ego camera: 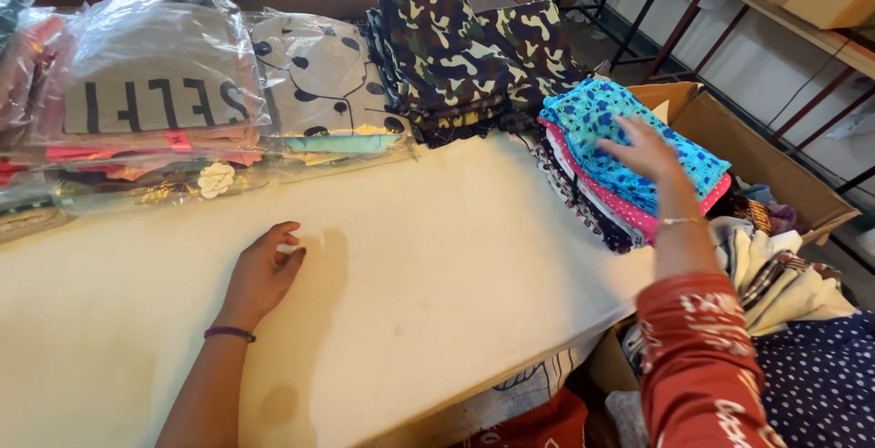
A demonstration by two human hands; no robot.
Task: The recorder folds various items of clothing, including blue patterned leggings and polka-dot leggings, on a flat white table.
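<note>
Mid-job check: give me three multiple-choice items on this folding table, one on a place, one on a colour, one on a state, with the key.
1. Where is the right hand?
A. on the stack of folded patterned cloth
B. on the camouflage pile
C. inside the cardboard box

2. What colour is the top piece of that stack?
A. plain white
B. turquoise with blue spots
C. black

3. How is the left hand?
A. gripping a bag
B. lifted in the air
C. resting empty on the cream table cover

Answers: 1 A, its fingers lie on the stack's top; 2 B, the top fold is turquoise with blue spots; 3 C, it lies on bare cover, holding nothing.
</note>
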